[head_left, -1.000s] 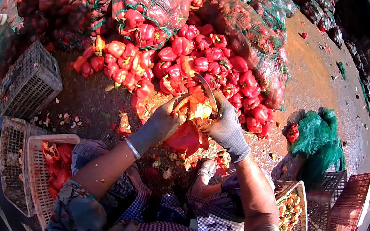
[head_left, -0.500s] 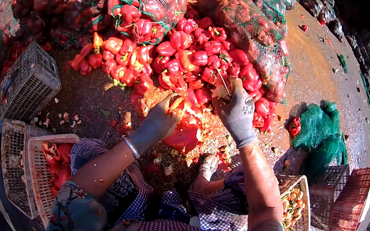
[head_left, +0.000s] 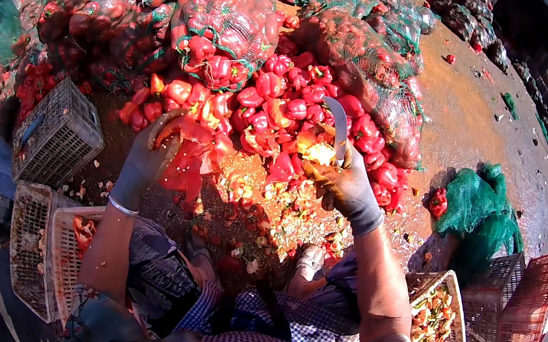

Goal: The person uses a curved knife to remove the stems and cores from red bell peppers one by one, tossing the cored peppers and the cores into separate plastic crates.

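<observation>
Left of centre, your grey-gloved left hand (head_left: 153, 149) pinches a torn red pepper piece (head_left: 192, 150) between its fingers; right of centre, your grey-gloved right hand (head_left: 351, 187) curls its fingers around a curved silver knife (head_left: 339, 125) and a yellow-orange pepper core (head_left: 315, 150).

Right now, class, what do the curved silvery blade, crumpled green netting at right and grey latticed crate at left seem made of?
Curved silvery blade: probably metal, smooth, with pale sheen.
Crumpled green netting: likely dull plastic fibre, by its fine mesh.
Grey latticed crate: apparently matt moulded plastic, given its regular openings.
</observation>
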The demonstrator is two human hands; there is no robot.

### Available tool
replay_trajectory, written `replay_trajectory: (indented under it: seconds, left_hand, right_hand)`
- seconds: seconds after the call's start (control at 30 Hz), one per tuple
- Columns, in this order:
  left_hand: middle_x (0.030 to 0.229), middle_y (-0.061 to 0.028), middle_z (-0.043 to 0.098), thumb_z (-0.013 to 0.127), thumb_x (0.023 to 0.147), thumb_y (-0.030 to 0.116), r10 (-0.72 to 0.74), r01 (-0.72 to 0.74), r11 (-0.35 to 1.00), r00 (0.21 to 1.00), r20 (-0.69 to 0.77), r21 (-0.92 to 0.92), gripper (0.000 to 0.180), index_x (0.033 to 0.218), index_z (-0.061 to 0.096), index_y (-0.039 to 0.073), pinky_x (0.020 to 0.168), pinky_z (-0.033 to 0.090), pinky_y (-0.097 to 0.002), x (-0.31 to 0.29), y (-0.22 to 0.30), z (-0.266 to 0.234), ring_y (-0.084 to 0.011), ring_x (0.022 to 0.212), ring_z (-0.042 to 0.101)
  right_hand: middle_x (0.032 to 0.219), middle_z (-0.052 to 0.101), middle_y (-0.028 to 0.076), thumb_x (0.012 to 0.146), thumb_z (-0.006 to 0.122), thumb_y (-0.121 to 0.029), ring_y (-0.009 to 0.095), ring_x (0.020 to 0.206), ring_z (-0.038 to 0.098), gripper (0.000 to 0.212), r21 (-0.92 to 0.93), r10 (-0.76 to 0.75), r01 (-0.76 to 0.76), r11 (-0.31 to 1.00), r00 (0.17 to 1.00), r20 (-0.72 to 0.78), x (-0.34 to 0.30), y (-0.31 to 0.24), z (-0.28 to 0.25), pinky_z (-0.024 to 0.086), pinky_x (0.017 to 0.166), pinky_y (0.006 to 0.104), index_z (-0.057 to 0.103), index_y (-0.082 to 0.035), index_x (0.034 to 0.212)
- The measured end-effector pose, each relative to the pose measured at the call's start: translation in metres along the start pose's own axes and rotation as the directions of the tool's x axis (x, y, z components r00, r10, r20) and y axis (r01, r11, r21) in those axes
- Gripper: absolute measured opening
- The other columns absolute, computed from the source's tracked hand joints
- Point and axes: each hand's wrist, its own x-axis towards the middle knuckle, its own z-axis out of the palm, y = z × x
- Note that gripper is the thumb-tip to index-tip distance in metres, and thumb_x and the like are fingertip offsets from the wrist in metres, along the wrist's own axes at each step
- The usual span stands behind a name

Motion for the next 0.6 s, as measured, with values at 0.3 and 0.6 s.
replay_trajectory:
  seconds: [0.3, 0.6]
  left_hand:
    - [0.107, -0.0157, 0.069, 0.084, 0.069, 0.026, -0.460, 0.221, 0.439, 0.888, 0.007, 0.871, 0.064, 0.125, 0.060, 0.008, 0.085, 0.054, -0.0427, -0.178, -0.058, -0.226, -0.0353, 0.097, 0.067]
    - [0.105, -0.0058, 0.066, 0.067, 0.090, 0.005, -0.239, 0.248, 0.932, 0.969, -0.063, 0.266, 0.038, 0.127, 0.058, 0.002, 0.079, 0.051, -0.0268, -0.056, -0.017, -0.104, -0.0103, 0.093, 0.062]
  right_hand:
    - [0.069, 0.058, -0.004, 0.078, 0.085, -0.022, 0.004, 0.050, 0.049, 0.042, -0.008, -0.111, 0.112, 0.994, 0.992, 0.052, -0.017, -0.017, -0.015, 0.037, 0.042, 0.0221, 0.057, -0.008, 0.106]
    - [0.081, 0.067, 0.004, 0.078, 0.080, -0.016, 0.017, 0.073, 0.063, 0.039, -0.705, -0.308, -0.051, 0.707, 0.875, -0.372, -0.146, -0.026, -0.127, 0.051, 0.066, 0.0325, 0.059, -0.002, 0.109]
